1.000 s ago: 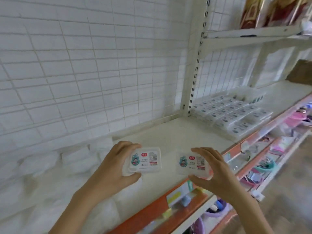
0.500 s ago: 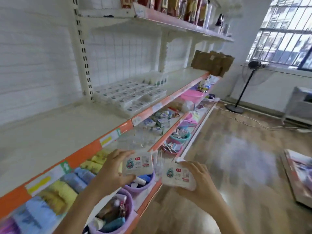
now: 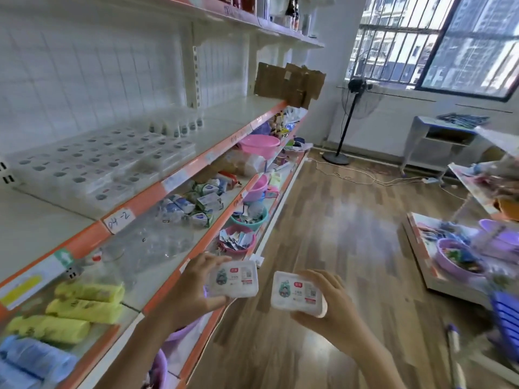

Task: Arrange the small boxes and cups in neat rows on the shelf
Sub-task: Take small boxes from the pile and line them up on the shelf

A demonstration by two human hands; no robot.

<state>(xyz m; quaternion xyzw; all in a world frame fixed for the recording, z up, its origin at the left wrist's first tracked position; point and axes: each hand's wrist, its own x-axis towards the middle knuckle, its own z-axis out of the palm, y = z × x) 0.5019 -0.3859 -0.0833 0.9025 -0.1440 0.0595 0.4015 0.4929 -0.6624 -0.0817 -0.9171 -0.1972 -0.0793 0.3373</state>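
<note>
your left hand (image 3: pixel 193 287) grips one small box (image 3: pixel 234 279), your right hand (image 3: pixel 331 301) another box (image 3: pixel 297 293); labels face you, long axes roughly level.

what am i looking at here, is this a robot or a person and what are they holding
This is a person, not a robot. The one picture comes from a wide-angle camera worn on their head, looking forward and down, so you see only their arms. The left hand grips one small white box with a printed label; the right hand grips a second matching box. Both are held in the air over the aisle floor. To the left, the shelf carries neat rows of similar boxes and some small bottles behind them. Lower shelves hold basins and packets.
</note>
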